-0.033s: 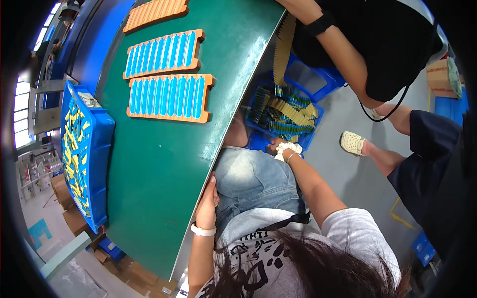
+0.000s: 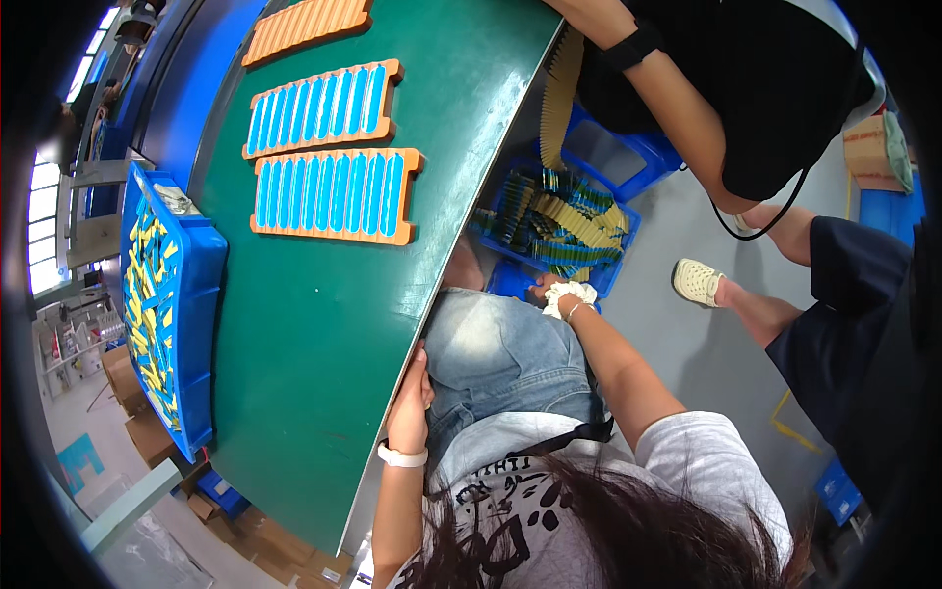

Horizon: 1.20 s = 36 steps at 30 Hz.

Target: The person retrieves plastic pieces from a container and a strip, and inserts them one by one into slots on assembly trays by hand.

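Observation:
My left hand (image 2: 410, 391), with a white band at the wrist, is at the near edge of the green-topped table (image 2: 294, 334). Its fingers are curled against that edge, partly hidden below it. Beyond my denim-covered thigh, my right hand (image 2: 543, 285) reaches down beside a blue bin (image 2: 613, 280) below table height. A white scrunchie circles that wrist, and the fingers are mostly hidden. Ridged strips (image 2: 569, 221) in yellow, green and blue fill the bin. Two orange grooved trays (image 2: 407, 201) (image 2: 390, 103) on the table hold rows of blue rounded bars (image 2: 329, 193).
Another orange grooved tray (image 2: 309, 27) lies at the table's far end. At the left edge stands a blue tub (image 2: 201, 324) of yellow and blue pieces. A co-worker's arm (image 2: 677, 108) leans in at upper right, with a long ridged strip (image 2: 559, 98) hanging nearby.

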Tool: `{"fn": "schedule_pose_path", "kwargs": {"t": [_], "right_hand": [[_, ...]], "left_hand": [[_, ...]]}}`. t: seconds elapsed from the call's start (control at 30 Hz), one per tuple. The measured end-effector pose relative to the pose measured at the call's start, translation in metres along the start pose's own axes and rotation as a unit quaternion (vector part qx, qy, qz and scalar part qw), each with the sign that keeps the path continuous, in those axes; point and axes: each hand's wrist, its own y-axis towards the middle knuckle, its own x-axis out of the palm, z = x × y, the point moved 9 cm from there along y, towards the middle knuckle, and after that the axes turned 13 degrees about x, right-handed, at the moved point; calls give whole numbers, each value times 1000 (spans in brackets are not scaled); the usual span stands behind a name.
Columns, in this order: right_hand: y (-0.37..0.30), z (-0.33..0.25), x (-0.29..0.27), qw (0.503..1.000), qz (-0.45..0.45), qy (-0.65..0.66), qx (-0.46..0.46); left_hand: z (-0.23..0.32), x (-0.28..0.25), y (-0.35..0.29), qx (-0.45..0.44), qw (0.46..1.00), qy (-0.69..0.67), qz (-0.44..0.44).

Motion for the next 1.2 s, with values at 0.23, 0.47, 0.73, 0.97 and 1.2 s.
{"fn": "schedule_pose_path", "kwargs": {"t": [0.23, 0.47, 0.73, 0.97, 1.2], "right_hand": [[-9, -9, 4, 996, -88, 12, 25], [-11, 2, -7, 988, -110, 106, 31], [2, 0, 1, 998, -35, 28, -44], [8, -11, 4, 997, -74, -4, -10], [-1, -82, -9, 918, -83, -355, -153]], "left_hand": [[-8, -3, 1, -15, 1000, 18, 10], [0, 3, 7, -5, 999, 32, -10], [2, 9, 5, -9, 999, 39, -18], [0, 5, 7, -23, 998, 54, -20], [94, 38, -65, 139, 906, 250, -313]]}}
